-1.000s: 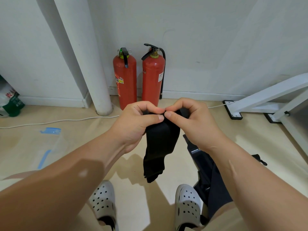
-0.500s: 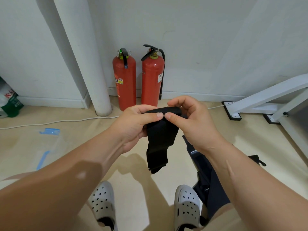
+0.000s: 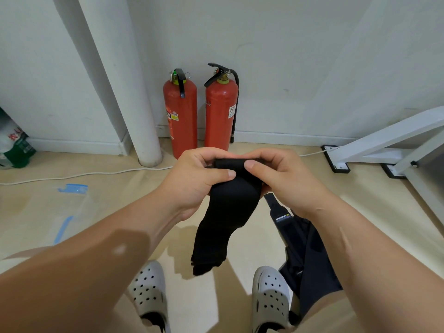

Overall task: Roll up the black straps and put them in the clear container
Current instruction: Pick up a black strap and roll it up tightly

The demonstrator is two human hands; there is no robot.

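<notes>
A wide black strap (image 3: 225,212) hangs in front of me, its top end rolled into a short tube between both hands. My left hand (image 3: 194,179) grips the roll's left side, thumb across the front. My right hand (image 3: 281,179) pinches the right side, thumb on top. The loose tail dangles down to just above my shoes. More black straps (image 3: 305,255) lie in a heap on the floor by my right foot, one with a small label. A clear bag with blue zip strips (image 3: 69,207) lies flat on the floor at the left.
Two red fire extinguishers (image 3: 199,111) stand against the wall behind my hands, next to a white pipe (image 3: 134,104). A white cable (image 3: 84,174) runs along the floor. A white metal frame (image 3: 389,145) stands at the right. A green and white bag (image 3: 14,147) leans at the far left.
The rolled top of the strap has grown thicker as both hands turned it. The hanging tail has shortened a little. The straps on the floor have not moved.
</notes>
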